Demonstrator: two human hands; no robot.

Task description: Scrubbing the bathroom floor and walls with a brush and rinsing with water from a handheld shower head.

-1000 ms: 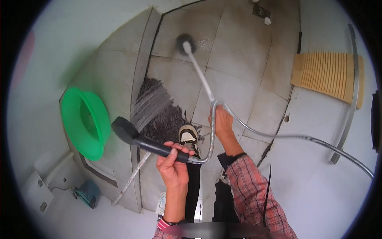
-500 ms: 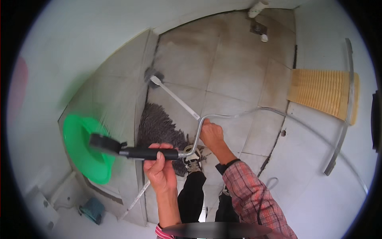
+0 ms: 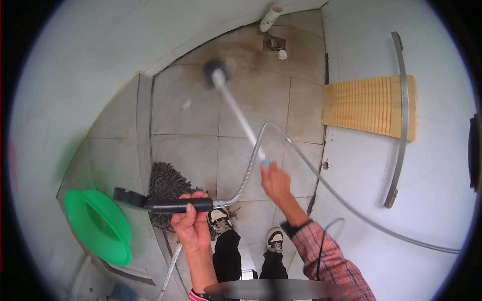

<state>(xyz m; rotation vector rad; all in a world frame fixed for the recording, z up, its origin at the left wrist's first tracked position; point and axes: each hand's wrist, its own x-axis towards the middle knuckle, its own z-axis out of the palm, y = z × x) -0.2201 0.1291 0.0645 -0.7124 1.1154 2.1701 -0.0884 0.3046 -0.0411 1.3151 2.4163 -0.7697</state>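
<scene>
My left hand is closed round the handle of a black hand shower, its head pointing left. From the handle's right end a silver shower hose arches up, then runs down to the right. My right hand grips the end of a long white-handled toilet brush. The brush's dark round bristles, blurred by motion, are over the brown-stained tiles toward the back wall. Below the hand shower lies a grey shaggy mop head, partly hidden by my left hand, near my shoes.
A green plastic basin leans at the left, on the raised tiled ledge. A floor drain and a white pipe are at the back. On the right, a wooden washboard stands behind a metal bar.
The brush has swung from the ledge's edge by the mop to the stained tiles farther back. The spray near the basin no longer shows. My view has shifted right.
</scene>
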